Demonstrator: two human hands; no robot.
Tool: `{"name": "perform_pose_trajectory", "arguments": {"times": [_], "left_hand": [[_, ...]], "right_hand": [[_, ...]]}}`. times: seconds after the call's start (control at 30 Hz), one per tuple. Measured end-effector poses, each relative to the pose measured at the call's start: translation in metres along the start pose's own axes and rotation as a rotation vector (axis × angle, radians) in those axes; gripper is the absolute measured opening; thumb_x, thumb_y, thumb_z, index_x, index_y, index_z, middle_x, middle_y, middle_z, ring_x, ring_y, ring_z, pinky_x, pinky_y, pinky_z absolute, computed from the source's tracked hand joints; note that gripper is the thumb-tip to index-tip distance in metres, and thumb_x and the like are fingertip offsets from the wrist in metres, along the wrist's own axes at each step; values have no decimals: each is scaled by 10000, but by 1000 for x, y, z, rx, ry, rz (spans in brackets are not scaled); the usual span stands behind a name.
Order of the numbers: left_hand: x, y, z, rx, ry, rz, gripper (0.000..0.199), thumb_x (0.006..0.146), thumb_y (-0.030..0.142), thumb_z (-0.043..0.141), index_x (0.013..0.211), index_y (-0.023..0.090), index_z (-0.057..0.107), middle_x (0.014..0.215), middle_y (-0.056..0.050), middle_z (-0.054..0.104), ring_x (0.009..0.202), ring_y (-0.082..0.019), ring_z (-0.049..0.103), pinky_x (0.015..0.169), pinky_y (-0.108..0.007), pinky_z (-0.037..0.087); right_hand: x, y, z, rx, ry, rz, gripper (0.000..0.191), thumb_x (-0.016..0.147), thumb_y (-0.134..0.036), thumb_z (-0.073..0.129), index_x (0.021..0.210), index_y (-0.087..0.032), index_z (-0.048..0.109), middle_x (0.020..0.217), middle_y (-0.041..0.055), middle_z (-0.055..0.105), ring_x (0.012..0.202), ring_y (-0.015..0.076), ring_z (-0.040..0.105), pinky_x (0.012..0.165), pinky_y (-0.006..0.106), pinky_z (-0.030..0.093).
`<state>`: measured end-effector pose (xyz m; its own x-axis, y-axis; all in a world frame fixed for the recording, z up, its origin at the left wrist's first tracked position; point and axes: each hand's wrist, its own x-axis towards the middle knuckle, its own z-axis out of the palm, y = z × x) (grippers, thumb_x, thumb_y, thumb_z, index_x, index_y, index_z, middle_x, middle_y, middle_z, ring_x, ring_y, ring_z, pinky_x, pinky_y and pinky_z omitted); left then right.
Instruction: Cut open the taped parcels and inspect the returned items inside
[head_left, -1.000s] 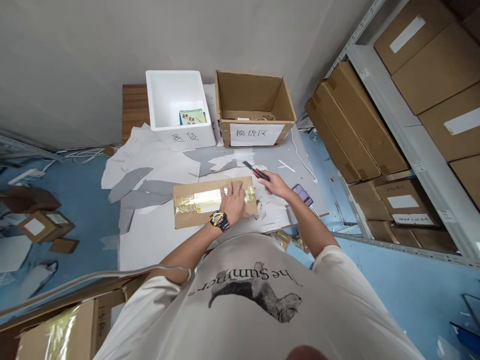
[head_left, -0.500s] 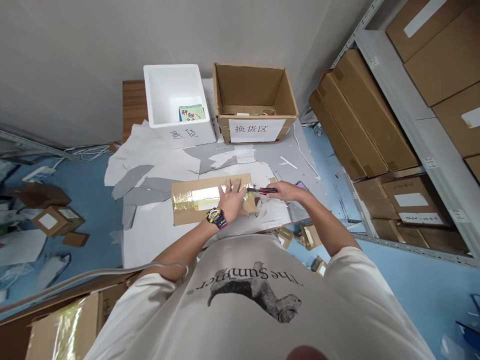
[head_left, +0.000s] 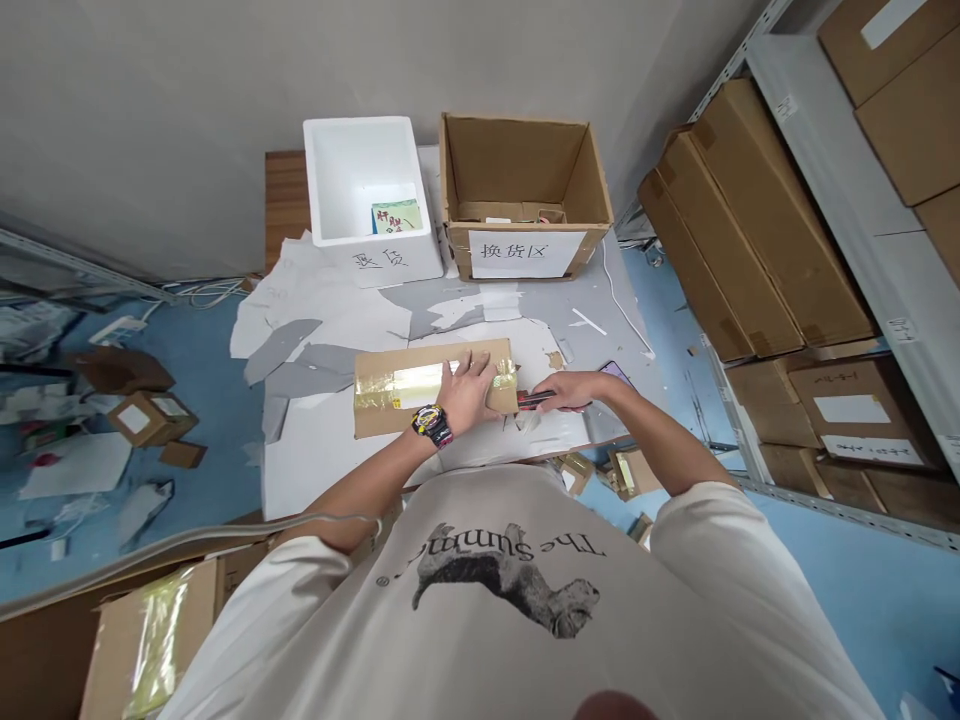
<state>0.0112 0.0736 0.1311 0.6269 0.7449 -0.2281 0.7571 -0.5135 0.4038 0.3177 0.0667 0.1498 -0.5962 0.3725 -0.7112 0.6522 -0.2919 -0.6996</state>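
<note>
A long taped cardboard box (head_left: 382, 405) lies on the table. My left hand (head_left: 466, 393), with a watch on its wrist, rests on the right part of the box with its fingers spread. At the right end of the box, my right hand (head_left: 568, 391) is wrapped round a red and black tool (head_left: 537, 400). The tool's tip is at the end of the box and cannot be made out clearly.
Behind the box stand a white foam bin (head_left: 397, 258) with a green booklet inside and an open cardboard box (head_left: 529, 252). A phone (head_left: 616, 373) lies beside my right hand. Shelves (head_left: 832, 130) with cartons rise at the right.
The tool in my right hand has moved from over the top of the box down to its right end. My left hand stays on the box. The view has shifted slightly.
</note>
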Motion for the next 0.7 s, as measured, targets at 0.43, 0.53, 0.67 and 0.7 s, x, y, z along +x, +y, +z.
{"name": "perform_pose_trajectory", "arguments": {"times": [0.43,0.53,0.67,0.7], "left_hand": [[-49,-25,5,-423,348,124,737,1078,516,776,1740,261,576,1710,-186,665,1619,-412,603,1402,-653,422],[-66,-21,13,-798,428,44,780,1112,610,707,1784,267,508,1639,-184,715,1479,-377,723,1283,-589,574],[-91,-53,23,-1197,596,-179,780,1104,692,666,1729,249,524,1348,-161,836,1099,-302,853,929,-462,725],[-99,-68,24,-1239,681,-253,777,1090,700,677,1701,242,532,1306,-155,842,992,-271,851,816,-406,717]], "right_hand": [[29,-5,95,371,1044,-48,801,1103,-643,418,1788,-229,412,914,24,733,782,242,738,783,374,659],[68,-57,136,158,997,-330,737,1153,-612,430,1801,-265,483,1353,134,804,1267,306,771,1121,458,634],[95,-107,157,-164,794,-531,531,1205,-474,446,1634,-296,705,1575,112,745,1490,306,666,1313,477,508],[101,-115,156,-243,793,-511,500,1203,-426,464,1604,-287,729,1556,116,751,1476,312,665,1316,485,501]]}}
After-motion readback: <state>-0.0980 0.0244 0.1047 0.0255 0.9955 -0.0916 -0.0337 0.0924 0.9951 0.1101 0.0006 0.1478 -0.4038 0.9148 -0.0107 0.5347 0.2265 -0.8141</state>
